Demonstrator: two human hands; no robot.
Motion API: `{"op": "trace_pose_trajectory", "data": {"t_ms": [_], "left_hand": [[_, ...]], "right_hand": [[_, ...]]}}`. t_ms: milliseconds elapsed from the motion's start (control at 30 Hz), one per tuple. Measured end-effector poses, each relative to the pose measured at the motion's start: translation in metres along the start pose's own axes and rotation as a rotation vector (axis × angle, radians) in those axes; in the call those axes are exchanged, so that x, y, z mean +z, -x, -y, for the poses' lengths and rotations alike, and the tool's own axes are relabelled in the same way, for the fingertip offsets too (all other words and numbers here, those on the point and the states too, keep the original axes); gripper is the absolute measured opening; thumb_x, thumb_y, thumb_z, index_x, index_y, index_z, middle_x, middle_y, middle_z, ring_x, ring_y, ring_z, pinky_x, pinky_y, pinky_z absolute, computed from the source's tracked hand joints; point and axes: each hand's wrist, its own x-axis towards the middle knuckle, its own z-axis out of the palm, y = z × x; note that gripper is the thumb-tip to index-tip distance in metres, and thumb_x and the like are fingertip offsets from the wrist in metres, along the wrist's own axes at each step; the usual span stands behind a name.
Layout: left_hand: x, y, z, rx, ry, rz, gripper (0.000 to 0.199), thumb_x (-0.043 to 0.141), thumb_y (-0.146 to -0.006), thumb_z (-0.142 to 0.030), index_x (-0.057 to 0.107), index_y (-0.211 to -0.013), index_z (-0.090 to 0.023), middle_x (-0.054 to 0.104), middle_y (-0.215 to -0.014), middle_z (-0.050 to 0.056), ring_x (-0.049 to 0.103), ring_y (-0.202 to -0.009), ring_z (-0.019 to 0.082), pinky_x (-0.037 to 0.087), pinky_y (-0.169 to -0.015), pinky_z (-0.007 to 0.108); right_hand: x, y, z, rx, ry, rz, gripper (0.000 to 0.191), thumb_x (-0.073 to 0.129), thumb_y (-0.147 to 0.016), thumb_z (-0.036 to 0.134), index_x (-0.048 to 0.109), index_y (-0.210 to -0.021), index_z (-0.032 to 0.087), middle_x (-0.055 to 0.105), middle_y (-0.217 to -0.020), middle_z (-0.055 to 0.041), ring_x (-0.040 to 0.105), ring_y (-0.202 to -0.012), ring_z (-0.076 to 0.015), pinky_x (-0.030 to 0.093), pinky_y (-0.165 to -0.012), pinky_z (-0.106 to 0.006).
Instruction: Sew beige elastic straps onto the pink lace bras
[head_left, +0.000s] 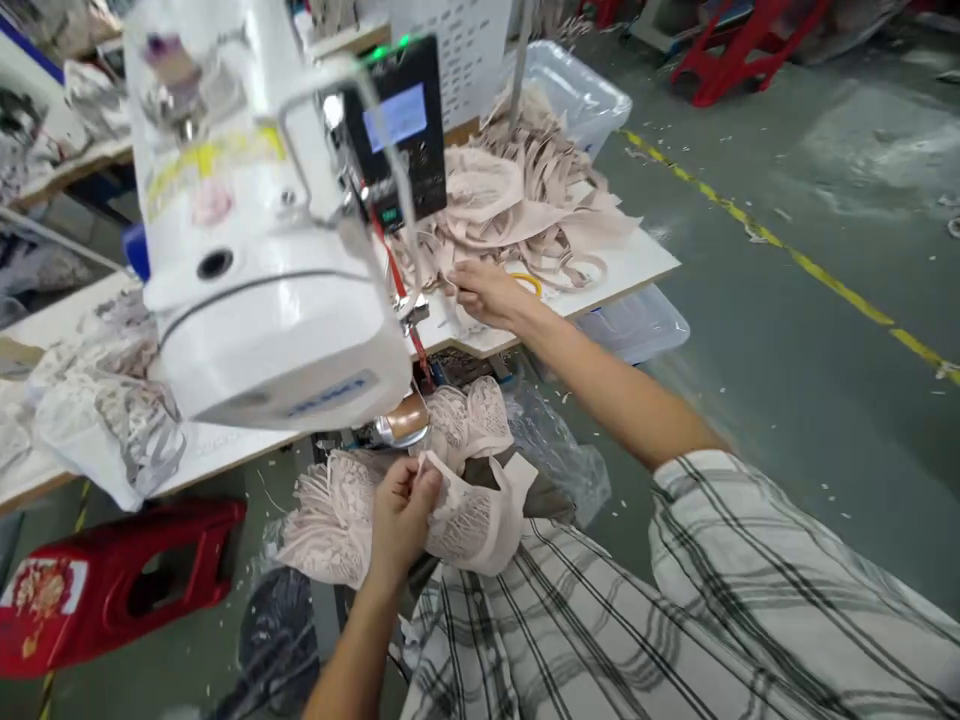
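My left hand [405, 508] is closed on the edge of a pale pink lace bra [469, 520] in front of my lap. Reaching out over the white table, my right hand [484, 292] has its fingers pinched together beside a heap of pale pink straps and fabric [517, 200]; what they hold is too small to make out. A white sewing machine [277, 330] stands left of my right hand. More lace pieces [337, 510] hang below the machine, left of my left hand.
A control box with a lit screen [397, 120] is fixed beside the machine. Clear plastic bins [581, 95] stand behind and below the table [637, 262]. A red stool [112, 590] is at the lower left. White fabric [112, 400] lies on the table's left part.
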Motion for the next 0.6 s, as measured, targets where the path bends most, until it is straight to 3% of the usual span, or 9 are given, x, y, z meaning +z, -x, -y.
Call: {"op": "trace_pose_trajectory", "data": {"t_ms": [100,167,233,300,400,467,600], "left_hand": [[-0.005,0.004,-0.009,0.056,-0.080,-0.008,0.025,0.065,-0.088,-0.043,0.061,-0.085,-0.018,0.050,-0.066,-0.005,0.043,-0.059,0.009,0.036,-0.056,0.019],[-0.007,0.005,-0.015,0.083,-0.152,-0.016,0.023,0.064,-0.089,-0.041,0.061,-0.086,-0.019,0.052,-0.066,-0.005,0.044,-0.059,0.009,0.037,-0.055,0.020],[-0.006,0.006,-0.019,0.115,-0.239,-0.021,0.022,0.063,-0.090,-0.039,0.059,-0.085,-0.019,0.052,-0.065,-0.005,0.045,-0.058,0.010,0.037,-0.055,0.020],[-0.004,0.008,-0.021,0.157,-0.321,-0.002,0.021,0.061,-0.090,-0.038,0.058,-0.083,-0.019,0.053,-0.064,-0.005,0.045,-0.058,0.010,0.038,-0.055,0.021],[0.001,0.010,-0.020,0.201,-0.420,0.046,0.019,0.060,-0.091,-0.036,0.057,-0.083,-0.019,0.055,-0.065,-0.005,0.046,-0.058,0.010,0.037,-0.056,0.021],[0.003,0.011,-0.020,0.199,-0.464,0.055,0.019,0.060,-0.091,-0.035,0.055,-0.081,-0.020,0.052,-0.063,-0.006,0.044,-0.057,0.009,0.035,-0.054,0.021],[0.002,0.012,-0.023,0.211,-0.497,0.021,0.024,0.060,-0.091,-0.032,0.049,-0.073,-0.021,0.042,-0.059,-0.007,0.037,-0.055,0.010,0.031,-0.052,0.022]], "right_hand": [[0.010,0.080,-0.026,0.162,-0.331,0.198,0.031,0.081,-0.073,0.031,0.062,-0.093,0.017,0.062,-0.069,0.0059,0.029,-0.041,0.0016,0.023,-0.036,-0.008],[0.016,0.128,-0.037,0.263,-0.301,0.305,0.033,0.083,-0.073,0.040,0.067,-0.090,0.016,0.065,-0.064,0.0037,0.034,-0.039,0.0003,0.025,-0.035,-0.011],[0.023,0.160,-0.042,0.313,-0.197,0.394,0.035,0.080,-0.075,0.048,0.072,-0.083,0.015,0.069,-0.067,-0.0009,0.050,-0.046,-0.0043,0.038,-0.042,-0.015],[0.031,0.176,-0.042,0.278,-0.044,0.441,0.034,0.078,-0.077,0.049,0.075,-0.080,0.016,0.075,-0.091,-0.0074,0.066,-0.073,-0.0119,0.052,-0.062,-0.022],[0.046,0.179,-0.036,0.146,0.143,0.466,0.028,0.073,-0.083,0.046,0.079,-0.088,0.019,0.066,-0.128,-0.0076,0.063,-0.113,-0.0198,0.052,-0.092,-0.031],[0.056,0.179,-0.031,0.065,0.227,0.471,0.025,0.068,-0.088,0.043,0.079,-0.097,0.022,0.067,-0.126,-0.0054,0.062,-0.115,-0.0191,0.049,-0.098,-0.032],[0.067,0.184,-0.029,-0.108,0.406,0.392,0.021,0.062,-0.094,0.036,0.079,-0.105,0.027,0.073,-0.105,-0.0025,0.066,-0.100,-0.0159,0.050,-0.090,-0.029]]}}
